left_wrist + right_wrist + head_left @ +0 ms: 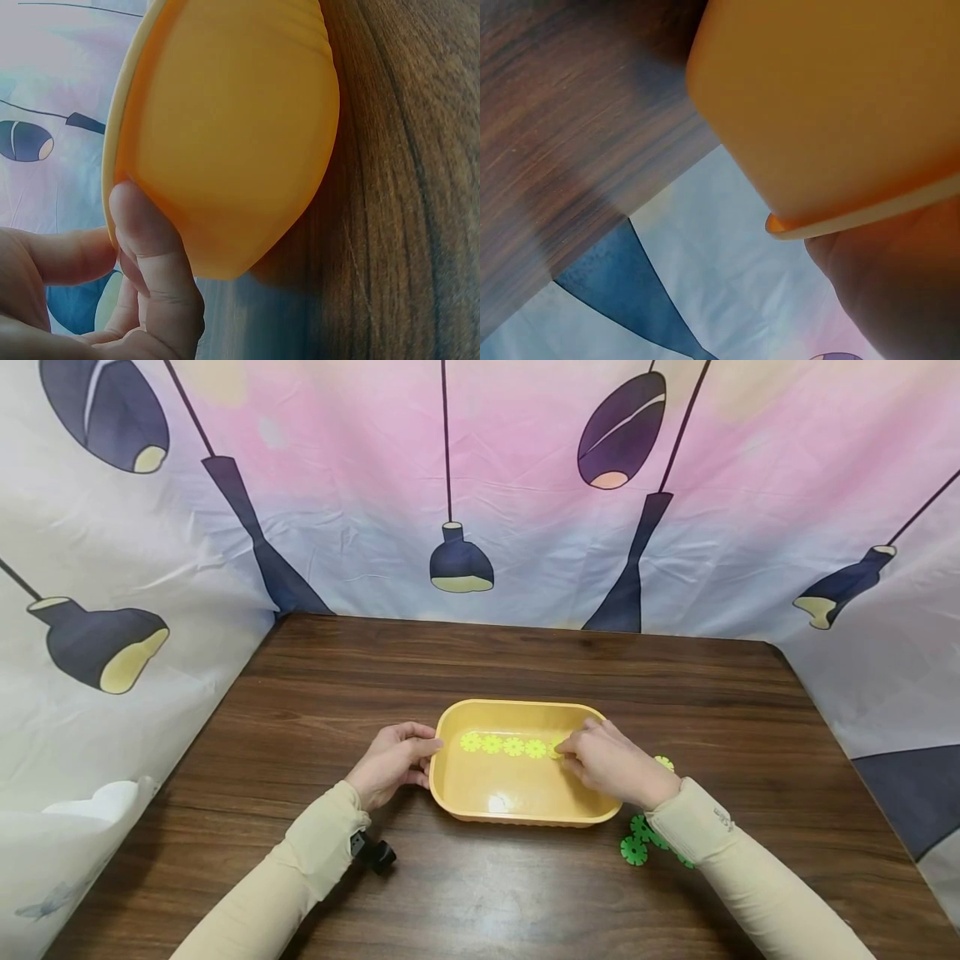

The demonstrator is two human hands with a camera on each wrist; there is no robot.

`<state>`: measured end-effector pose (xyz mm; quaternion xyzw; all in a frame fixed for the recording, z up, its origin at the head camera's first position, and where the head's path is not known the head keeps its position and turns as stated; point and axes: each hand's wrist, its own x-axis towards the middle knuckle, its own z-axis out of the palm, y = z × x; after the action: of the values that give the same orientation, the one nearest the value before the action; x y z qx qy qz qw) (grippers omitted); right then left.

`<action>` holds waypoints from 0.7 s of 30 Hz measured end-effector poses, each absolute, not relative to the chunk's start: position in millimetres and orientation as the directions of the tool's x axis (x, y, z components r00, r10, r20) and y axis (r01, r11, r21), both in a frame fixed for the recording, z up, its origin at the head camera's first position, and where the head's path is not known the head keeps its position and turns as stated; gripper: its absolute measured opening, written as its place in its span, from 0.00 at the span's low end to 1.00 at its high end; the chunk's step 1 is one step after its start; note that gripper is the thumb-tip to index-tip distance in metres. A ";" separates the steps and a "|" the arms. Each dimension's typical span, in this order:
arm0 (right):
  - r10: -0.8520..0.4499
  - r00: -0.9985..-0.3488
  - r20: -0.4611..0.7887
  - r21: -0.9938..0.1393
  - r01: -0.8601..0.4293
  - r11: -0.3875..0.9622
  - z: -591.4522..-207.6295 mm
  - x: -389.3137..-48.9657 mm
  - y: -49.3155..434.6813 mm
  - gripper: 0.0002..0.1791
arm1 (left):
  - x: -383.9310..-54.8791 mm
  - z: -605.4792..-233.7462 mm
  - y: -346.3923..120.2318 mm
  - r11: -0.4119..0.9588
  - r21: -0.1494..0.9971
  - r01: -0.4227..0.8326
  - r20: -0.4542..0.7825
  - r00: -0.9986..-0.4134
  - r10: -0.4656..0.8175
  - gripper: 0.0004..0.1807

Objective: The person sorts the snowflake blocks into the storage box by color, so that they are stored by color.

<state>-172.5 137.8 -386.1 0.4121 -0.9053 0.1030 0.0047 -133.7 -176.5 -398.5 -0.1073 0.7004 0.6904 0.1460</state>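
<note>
A yellow plastic basin point(487, 793) sits on the table. My left hand point(393, 762) grips its left end by the rim; in the left wrist view, the fingers point(154, 255) lie against the rim and outer wall point(232, 127). Inside the basin, several yellow-green snowflake discs point(513, 745) form a straight row. My right hand point(603, 762) reaches over the right rim and pinches the disc at the row's right end point(554, 748), mostly covered by the fingertips. The right wrist view shows the basin's outer wall point(817, 97) and part of the hand point(900, 277), fingertips hidden.
Right of the basin, green snowflake discs point(633, 850) lie partly under the right forearm, with a yellow-green disc point(663, 763) further back. A black device point(372, 852) is at the left wrist. A printed cloth point(360, 543) hangs behind the wooden table point(465, 660).
</note>
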 end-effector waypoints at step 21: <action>-0.737 -0.674 0.053 -0.187 -0.731 0.656 -388.6 -173.7 131.6 0.12 | -133.2 -398.4 -176.5 0.024 0.938 -0.346 -0.347 -0.936 0.058 0.17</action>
<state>-173.7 131.6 -388.6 0.4034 -0.9098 0.0966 -0.0137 -133.2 -176.5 -398.4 -0.1030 0.7006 0.6908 0.1463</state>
